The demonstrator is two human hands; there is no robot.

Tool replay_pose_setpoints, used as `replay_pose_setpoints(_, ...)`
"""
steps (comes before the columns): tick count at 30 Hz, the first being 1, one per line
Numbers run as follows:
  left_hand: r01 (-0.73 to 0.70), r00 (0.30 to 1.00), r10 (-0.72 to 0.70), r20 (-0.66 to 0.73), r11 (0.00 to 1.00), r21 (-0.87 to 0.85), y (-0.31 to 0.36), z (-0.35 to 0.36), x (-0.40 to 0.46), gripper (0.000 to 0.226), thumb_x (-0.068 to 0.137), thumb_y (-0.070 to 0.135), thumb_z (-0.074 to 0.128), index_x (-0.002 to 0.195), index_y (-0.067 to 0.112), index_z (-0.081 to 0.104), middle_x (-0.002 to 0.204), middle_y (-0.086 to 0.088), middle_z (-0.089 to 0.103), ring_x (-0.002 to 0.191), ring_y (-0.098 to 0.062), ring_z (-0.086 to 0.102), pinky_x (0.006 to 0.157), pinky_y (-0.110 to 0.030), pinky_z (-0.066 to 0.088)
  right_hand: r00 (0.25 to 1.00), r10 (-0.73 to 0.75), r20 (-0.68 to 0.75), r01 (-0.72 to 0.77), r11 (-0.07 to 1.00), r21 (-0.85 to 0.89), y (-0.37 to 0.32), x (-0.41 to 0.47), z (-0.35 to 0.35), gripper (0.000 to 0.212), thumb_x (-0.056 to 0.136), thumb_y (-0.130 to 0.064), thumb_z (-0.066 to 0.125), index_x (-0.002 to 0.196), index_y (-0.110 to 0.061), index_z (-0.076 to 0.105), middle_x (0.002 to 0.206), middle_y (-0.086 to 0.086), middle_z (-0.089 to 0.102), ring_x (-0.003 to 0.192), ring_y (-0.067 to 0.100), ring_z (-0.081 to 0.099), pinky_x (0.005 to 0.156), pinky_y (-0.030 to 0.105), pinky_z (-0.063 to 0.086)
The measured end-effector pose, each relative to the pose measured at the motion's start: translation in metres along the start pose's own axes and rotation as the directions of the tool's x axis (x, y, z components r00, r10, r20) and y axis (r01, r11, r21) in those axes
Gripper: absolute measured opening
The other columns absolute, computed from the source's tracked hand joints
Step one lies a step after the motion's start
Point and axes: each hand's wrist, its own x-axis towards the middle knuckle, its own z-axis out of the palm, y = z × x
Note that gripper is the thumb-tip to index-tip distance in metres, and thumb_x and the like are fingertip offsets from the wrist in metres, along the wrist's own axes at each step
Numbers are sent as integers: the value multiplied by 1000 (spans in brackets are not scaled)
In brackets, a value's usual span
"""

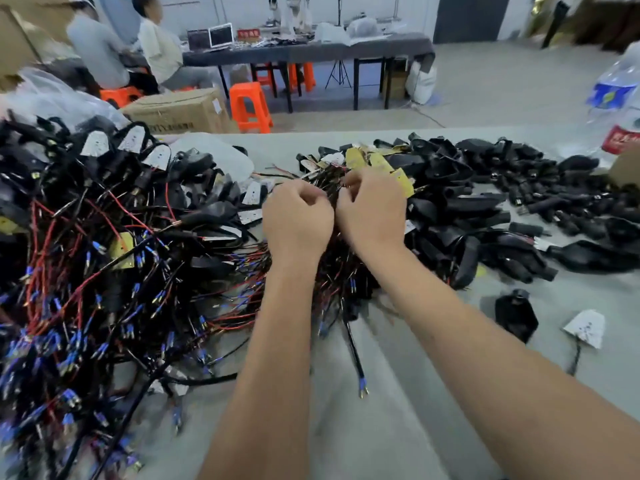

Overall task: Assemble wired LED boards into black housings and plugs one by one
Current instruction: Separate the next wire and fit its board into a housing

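Observation:
My left hand (298, 220) and my right hand (370, 209) are side by side over the middle of the table, both closed on a bundle of red and black wires (332, 271) that ends in yellow-backed LED boards (377, 164). The wire tails with blue terminals hang below my hands. A heap of black housings and plugs (502, 202) lies to the right. To the left spreads a big pile of wired units (86, 254) with white LED boards on top. One loose black housing (516, 315) and one white LED board (585, 327) lie apart at the right.
The grey table (381, 427) runs under my forearms. A water bottle (616, 91) stands at the far right. Beyond the table are a cardboard box (180, 110), an orange stool (249, 105), and two seated people at another table.

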Motion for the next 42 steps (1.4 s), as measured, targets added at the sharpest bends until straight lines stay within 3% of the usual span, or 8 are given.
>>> replay_pose_setpoints(6, -66, 991, 54, 122, 993, 95, 13, 52, -13, 22, 83, 8, 60, 87, 22, 77, 87, 6, 72, 88, -18, 64, 90, -34, 52, 991, 135, -2, -132, 961, -242, 52, 29, -13, 42, 95, -22, 68, 127, -8, 46, 130, 18, 46, 96, 42, 62, 71, 36, 35)
replay_pose_setpoints(16, -92, 995, 86, 52, 987, 134, 15, 69, -16, 25, 88, 12, 56, 97, 21, 77, 100, 0, 72, 105, -27, 62, 96, -41, 49, 984, 157, -79, -146, 980, 136, 65, 24, -29, 22, 90, -19, 69, 111, -17, 66, 89, -1, 73, 81, 17, 63, 72, 29, 44)
replay_pose_setpoints(21, -249, 942, 254, 218, 967, -52, 35, 86, -36, 13, 95, 18, 62, 93, 19, 76, 89, 3, 71, 83, -16, 64, 83, -37, 53, 900, 410, -147, -193, 680, 707, 90, 4, -65, 5, 91, -14, 72, 91, -19, 75, 71, -2, 76, 54, 11, 64, 51, 26, 49)
replay_pose_setpoints(25, -296, 688, 325, 649, 942, -158, 49, 94, -54, 26, 104, 28, 56, 90, 13, 72, 68, 3, 72, 56, -9, 59, 66, -33, 55, 776, 608, -166, -162, 448, 879, 124, 7, -109, 10, 96, -10, 71, 102, -3, 67, 70, 4, 69, 46, 10, 54, 46, 20, 47)
replay_pose_setpoints(28, -340, 698, 380, 606, 922, -186, 55, 104, -64, 31, 104, 24, 55, 80, 11, 70, 57, 0, 68, 50, -13, 58, 58, -29, 49, 822, 569, 15, -204, 270, 941, 144, 5, -134, 18, 100, -25, 68, 94, -9, 67, 76, 6, 68, 56, 11, 57, 52, 21, 50)
replay_pose_setpoints(33, -376, 710, 452, 540, 892, -252, 71, 120, -85, 31, 103, 22, 57, 73, 16, 64, 61, 2, 65, 60, -17, 61, 65, -41, 54, 903, 259, 343, -425, 422, 801, 160, -27, -144, 29, 103, -33, 59, 92, -15, 80, 68, 1, 64, 52, 12, 52, 53, 22, 48)
replay_pose_setpoints(37, -649, 697, 503, 511, 746, 151, 63, 125, -97, 21, 97, 41, 65, 109, 24, 64, 104, 2, 59, 101, -23, 49, 90, -39, 45, 906, 401, 137, -322, 440, 839, 176, -38, -158, 36, 103, -44, 56, 85, -20, 76, 78, 11, 62, 51, 14, 47, 46, 24, 47)
replay_pose_setpoints(42, -435, 612, 271, 743, 900, 31, 64, 126, -116, 39, 87, 31, 79, 117, 20, 56, 94, 1, 67, 87, -22, 64, 82, -40, 54, 872, 488, 43, -149, 181, 972, 191, -43, -167, 38, 110, -41, 41, 87, -16, 60, 77, 8, 70, 55, 16, 57, 44, 23, 38)
